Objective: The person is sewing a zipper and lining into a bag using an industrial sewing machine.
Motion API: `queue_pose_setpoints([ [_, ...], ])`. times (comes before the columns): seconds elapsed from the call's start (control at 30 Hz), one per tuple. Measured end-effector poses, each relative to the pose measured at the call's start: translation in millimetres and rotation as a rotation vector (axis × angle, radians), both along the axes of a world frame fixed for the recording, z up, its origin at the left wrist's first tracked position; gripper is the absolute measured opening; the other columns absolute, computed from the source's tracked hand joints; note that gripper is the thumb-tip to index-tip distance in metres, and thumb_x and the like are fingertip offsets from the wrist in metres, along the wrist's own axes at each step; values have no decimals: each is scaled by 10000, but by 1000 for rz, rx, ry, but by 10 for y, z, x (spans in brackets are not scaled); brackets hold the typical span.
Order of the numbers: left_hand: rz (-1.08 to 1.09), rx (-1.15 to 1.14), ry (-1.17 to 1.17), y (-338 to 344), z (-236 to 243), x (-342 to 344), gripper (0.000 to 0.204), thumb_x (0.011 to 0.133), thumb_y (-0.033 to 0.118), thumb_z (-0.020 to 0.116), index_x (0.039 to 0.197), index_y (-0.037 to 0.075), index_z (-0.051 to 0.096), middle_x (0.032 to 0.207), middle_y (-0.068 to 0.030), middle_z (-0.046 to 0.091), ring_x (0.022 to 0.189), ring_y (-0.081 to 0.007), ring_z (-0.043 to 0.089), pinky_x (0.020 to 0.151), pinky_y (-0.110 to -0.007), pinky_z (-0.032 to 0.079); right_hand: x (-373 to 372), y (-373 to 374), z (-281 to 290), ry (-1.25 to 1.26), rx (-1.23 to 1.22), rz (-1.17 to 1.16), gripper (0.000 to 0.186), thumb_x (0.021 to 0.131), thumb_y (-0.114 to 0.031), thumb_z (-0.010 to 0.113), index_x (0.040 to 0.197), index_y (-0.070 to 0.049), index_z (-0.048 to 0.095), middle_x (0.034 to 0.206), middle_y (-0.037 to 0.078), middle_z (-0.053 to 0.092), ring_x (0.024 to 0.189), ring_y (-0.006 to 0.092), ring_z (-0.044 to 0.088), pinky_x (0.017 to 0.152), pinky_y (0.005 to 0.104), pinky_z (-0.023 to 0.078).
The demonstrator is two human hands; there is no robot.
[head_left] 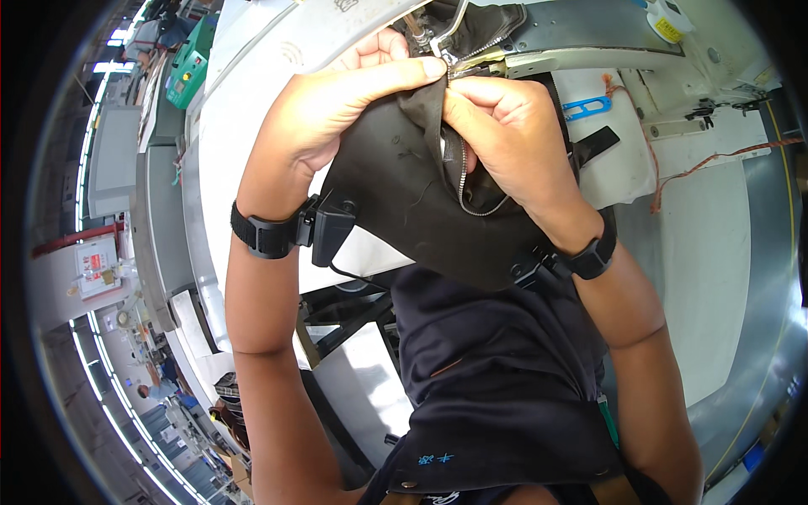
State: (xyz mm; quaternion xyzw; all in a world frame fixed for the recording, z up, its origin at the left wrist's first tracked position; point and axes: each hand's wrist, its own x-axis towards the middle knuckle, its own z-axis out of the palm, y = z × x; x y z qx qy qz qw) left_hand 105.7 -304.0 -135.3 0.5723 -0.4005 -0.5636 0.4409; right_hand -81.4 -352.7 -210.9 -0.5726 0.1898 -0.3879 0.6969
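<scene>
Left hand and right hand pinch dark zippered cloth, which lies between and beneath them.

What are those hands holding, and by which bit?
The right hand pinches the dark cloth by the edge with the zipper. The left hand has its thumb there too; any grip underneath is hidden.

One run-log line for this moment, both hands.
left hand: pinches dark cloth | right hand: pinches same cloth by zipper | place: sewing machine | nearby: blue tool
</scene>
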Motion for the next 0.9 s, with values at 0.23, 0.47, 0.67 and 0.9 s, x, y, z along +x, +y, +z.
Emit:
queue_pose_setpoints([
  [0.23, 33, -114, -182, 62, -20, -75, 153, 935, 106, 803, 929, 93, 650, 887, 43, 675, 828, -38, 621, 751, -190, 485, -22, -45, 19, 27, -15, 38, 276, 995, -102, 625, 745, 7, 671, 620, -26, 621, 520, 35, 572, 481, 212, 425],
  [0.47, 27, -167, -229, 80, -70, -68, 155, 950, 94, 787, 995, 89, 640, 929, 50, 686, 870, -28, 628, 801, -183, 491, -28, -41, 9, 39, 26, 37, 271, 982, -81, 607, 729, 0, 658, 617, -27, 611, 523, 35, 569, 492, 211, 436],
  [0.67, 39, -213, -265, 81, -90, -83, 169, 950, 110, 791, 1022, 78, 642, 942, 48, 683, 893, -30, 624, 827, -188, 486, -11, -53, -7, 33, 52, 48, 266, 979, -79, 606, 730, -1, 659, 631, -21, 622, 531, 40, 578, 498, 214, 447],
  [0.9, 17, -186, -317, 48, -48, -48, 178, 947, 127, 798, 1015, 78, 641, 947, 49, 681, 888, -28, 611, 828, -189, 473, -29, -103, 21, 33, 51, 87, 278, 972, -99, 615, 717, 9, 647, 614, -2, 618, 522, 59, 604, 498, 223, 466],
])
